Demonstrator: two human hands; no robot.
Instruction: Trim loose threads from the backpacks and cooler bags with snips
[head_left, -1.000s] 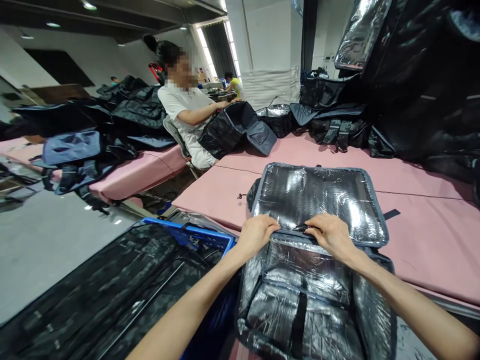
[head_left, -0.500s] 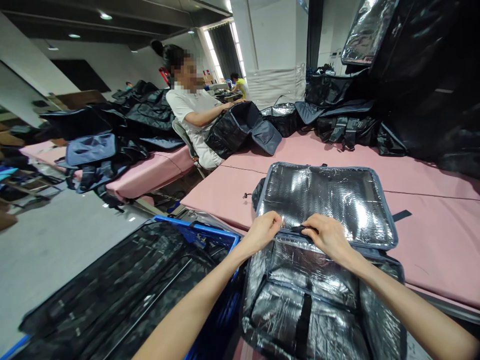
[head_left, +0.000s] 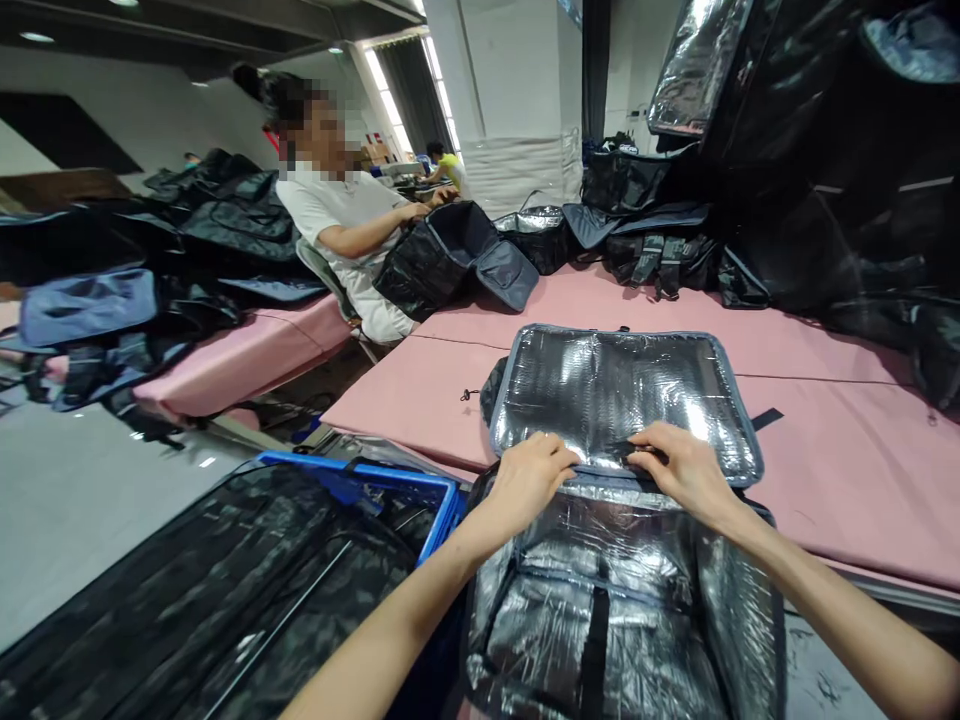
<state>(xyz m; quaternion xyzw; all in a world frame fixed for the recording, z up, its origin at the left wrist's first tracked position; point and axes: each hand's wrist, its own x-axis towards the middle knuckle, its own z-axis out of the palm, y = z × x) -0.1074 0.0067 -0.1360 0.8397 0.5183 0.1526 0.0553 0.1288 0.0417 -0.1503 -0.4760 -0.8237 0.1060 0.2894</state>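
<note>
An insulated bag [head_left: 652,650] with a shiny silver foil lining stands open in front of me, a black strap [head_left: 596,640] running across its inside. Its foil-lined lid [head_left: 615,390], bordered in grey-blue binding, is folded back onto the pink table. My left hand [head_left: 534,482] is closed, its fingertips pinching the seam where lid and body meet. Just right of it, my right hand [head_left: 679,470] is closed on a small black tool [head_left: 624,450], held over the lid's lower edge; its exact kind is hard to make out.
To the left, a blue crate [head_left: 442,490] holds dark camouflage bags [head_left: 187,580]. Across the pink table [head_left: 825,450], a person in white [head_left: 337,210] handles another black bag [head_left: 424,265]. More black bags [head_left: 652,250] are piled at the back and right.
The camera view has shifted to the right. My left hand has moved down onto the seam at the lid's base. My right hand keeps the small black tool near the same seam.
</note>
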